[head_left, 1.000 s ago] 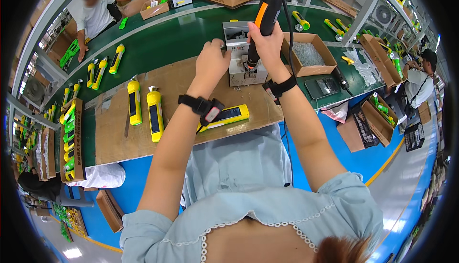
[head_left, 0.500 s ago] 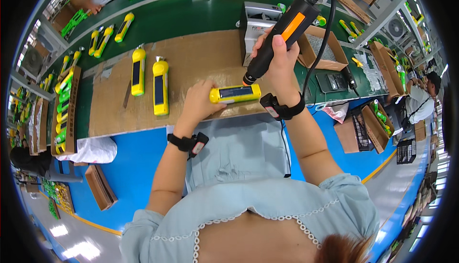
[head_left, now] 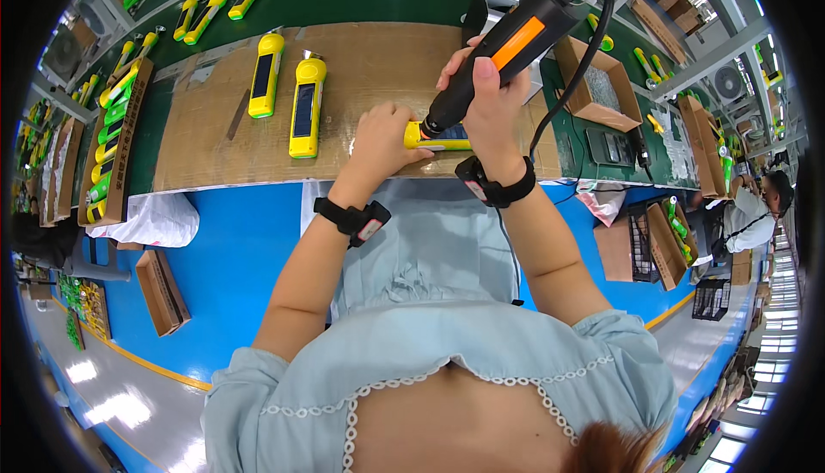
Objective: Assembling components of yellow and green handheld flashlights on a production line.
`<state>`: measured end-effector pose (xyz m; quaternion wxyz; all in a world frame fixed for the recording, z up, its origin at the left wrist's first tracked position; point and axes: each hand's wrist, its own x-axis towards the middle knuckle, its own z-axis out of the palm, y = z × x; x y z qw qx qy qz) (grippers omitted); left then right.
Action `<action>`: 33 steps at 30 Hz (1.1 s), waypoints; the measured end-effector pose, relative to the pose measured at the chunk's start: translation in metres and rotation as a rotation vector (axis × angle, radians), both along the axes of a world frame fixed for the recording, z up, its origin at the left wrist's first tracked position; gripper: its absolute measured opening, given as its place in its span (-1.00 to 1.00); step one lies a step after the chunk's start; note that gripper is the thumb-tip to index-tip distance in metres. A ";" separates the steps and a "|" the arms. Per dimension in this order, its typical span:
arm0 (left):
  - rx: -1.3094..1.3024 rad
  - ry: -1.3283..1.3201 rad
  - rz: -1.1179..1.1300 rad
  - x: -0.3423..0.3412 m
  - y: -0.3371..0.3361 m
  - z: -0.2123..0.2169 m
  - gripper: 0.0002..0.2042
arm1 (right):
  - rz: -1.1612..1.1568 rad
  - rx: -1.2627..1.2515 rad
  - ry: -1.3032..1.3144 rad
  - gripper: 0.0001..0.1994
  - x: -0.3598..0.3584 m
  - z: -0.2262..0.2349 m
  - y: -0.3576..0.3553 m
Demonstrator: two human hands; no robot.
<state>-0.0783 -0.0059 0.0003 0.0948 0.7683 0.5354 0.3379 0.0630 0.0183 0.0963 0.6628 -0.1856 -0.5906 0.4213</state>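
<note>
My right hand (head_left: 497, 112) is wrapped round a black electric screwdriver (head_left: 509, 54) with an orange stripe, held at a slant. Its tip meets the left end of a yellow flashlight (head_left: 449, 140) that lies on its side, a dark solar panel facing up. That end is gripped by my left hand (head_left: 382, 140), fingers behind and thumb in front. The flashlight's right part is hidden behind my right hand. To the left, two more yellow flashlights, one farther off (head_left: 265, 78) and one nearer (head_left: 306, 112), lie on the cardboard sheet (head_left: 206, 134).
A long box of yellow and green flashlights (head_left: 118, 142) stands at the bench's left end. On the right are a carton of small metal parts (head_left: 599, 86) and a dark device (head_left: 608, 146). The screwdriver's black cable (head_left: 593, 52) loops down beside my right arm. Several flashlights (head_left: 206, 18) lie farther back.
The screwdriver has come down and left, its tip shifting from the flashlight's middle to its left end. My left hand now covers more of that end. The whole view has shifted slightly.
</note>
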 end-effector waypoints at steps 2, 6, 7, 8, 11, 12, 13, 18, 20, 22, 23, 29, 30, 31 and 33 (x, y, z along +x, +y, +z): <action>-0.010 -0.004 0.006 0.001 -0.001 0.000 -0.52 | -0.008 -0.013 -0.013 -0.64 -0.002 -0.002 -0.001; -0.044 0.007 0.022 0.002 -0.002 0.003 -0.52 | -0.025 -0.019 -0.021 -0.70 -0.007 -0.012 0.002; -0.037 0.000 0.025 0.003 -0.002 0.003 -0.52 | -0.015 -0.017 -0.010 -0.71 -0.008 -0.014 0.003; -0.032 -0.009 0.029 0.003 -0.002 0.003 -0.52 | -0.016 -0.017 -0.010 -0.71 -0.008 -0.013 0.003; -0.010 -0.019 0.041 0.004 -0.002 0.003 -0.52 | -0.021 -0.025 -0.010 -0.72 -0.010 -0.012 0.003; -0.011 -0.020 0.040 0.004 -0.002 0.002 -0.52 | -0.034 -0.036 -0.035 -0.72 -0.011 -0.013 0.004; -0.004 -0.023 0.041 0.004 -0.002 0.001 -0.52 | -0.047 -0.047 -0.061 -0.72 -0.012 -0.014 0.004; -0.003 -0.025 0.058 0.004 -0.002 0.001 -0.53 | 0.009 -0.070 -0.044 -0.68 -0.014 -0.013 0.004; 0.005 -0.017 0.069 0.005 -0.002 0.002 -0.54 | 0.012 -0.059 -0.044 -0.68 -0.015 -0.015 0.005; -0.007 -0.013 0.068 0.005 -0.001 0.002 -0.54 | 0.000 -0.043 -0.065 -0.67 -0.015 -0.017 0.006; -0.016 -0.010 0.067 0.004 -0.001 0.002 -0.54 | 0.001 -0.044 -0.065 -0.67 -0.015 -0.018 0.006; -0.023 0.006 0.076 0.004 -0.001 0.005 -0.54 | 0.020 -0.048 -0.075 -0.68 -0.015 -0.017 0.007; -0.020 0.008 0.075 0.004 -0.002 0.005 -0.54 | 0.058 -0.082 -0.019 -0.72 -0.014 -0.018 0.009; -0.035 0.009 0.084 0.006 -0.004 0.005 -0.54 | 0.096 -0.116 0.037 -0.72 -0.013 -0.017 0.010; -0.046 0.012 0.094 0.007 -0.004 0.004 -0.53 | 0.105 -0.105 0.023 -0.74 -0.013 -0.014 0.014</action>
